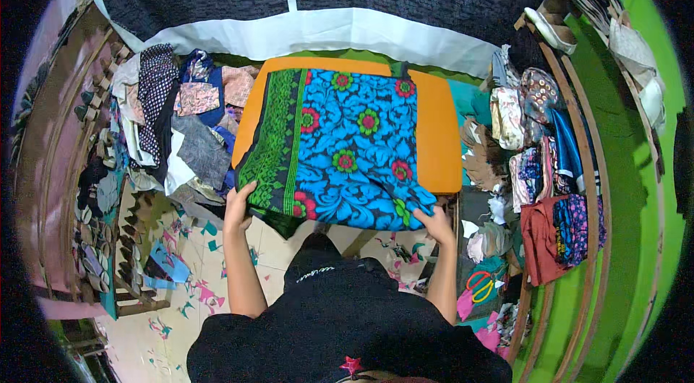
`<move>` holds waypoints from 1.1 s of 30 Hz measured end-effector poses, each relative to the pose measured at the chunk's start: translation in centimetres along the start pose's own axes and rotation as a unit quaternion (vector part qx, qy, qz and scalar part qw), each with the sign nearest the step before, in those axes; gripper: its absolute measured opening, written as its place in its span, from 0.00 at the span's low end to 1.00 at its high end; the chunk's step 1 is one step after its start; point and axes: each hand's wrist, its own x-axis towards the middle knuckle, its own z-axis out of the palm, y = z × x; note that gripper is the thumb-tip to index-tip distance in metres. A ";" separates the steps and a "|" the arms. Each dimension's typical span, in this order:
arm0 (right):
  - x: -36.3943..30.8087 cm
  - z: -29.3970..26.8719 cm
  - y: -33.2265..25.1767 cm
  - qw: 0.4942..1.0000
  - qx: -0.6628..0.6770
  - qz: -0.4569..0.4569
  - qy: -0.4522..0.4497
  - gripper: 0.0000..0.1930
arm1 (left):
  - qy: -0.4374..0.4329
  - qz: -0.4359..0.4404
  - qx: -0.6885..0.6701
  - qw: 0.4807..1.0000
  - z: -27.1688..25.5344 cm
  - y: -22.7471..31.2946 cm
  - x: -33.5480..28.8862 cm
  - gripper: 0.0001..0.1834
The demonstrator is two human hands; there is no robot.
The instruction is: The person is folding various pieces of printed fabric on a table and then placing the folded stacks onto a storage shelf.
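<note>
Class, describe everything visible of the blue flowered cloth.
The blue flowered cloth looks like fabric: blue leaf shapes on black, red-and-green flowers, and a green-patterned border at left. It lies spread over the orange surface, its wrinkled near edge reaching past it. The left hand holds its near left corner, the right hand its near right.

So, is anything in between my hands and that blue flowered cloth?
Nothing visible is: your left hand and right hand both grip the blue flowered cloth directly, near its two near corners, and it is spread over the orange surface.
</note>
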 end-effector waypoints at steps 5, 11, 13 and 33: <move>-1.7 -1.3 -4.0 0.998 0.052 -0.018 0.007 0.14 | -0.013 0.045 -0.059 0.997 0.3 0.4 -0.9 0.17; 0.6 -2.1 -8.9 0.977 0.179 -0.114 -0.035 0.25 | 0.041 0.070 -0.025 0.996 4.2 4.9 0.6 0.16; 1.8 -2.0 -10.2 0.964 0.183 -0.192 0.011 0.33 | -0.030 0.134 -0.019 0.990 5.1 5.7 1.9 0.17; 28.6 6.3 -6.8 0.942 -0.201 -0.194 0.185 0.30 | -0.042 0.314 0.448 0.836 7.0 1.1 28.2 0.34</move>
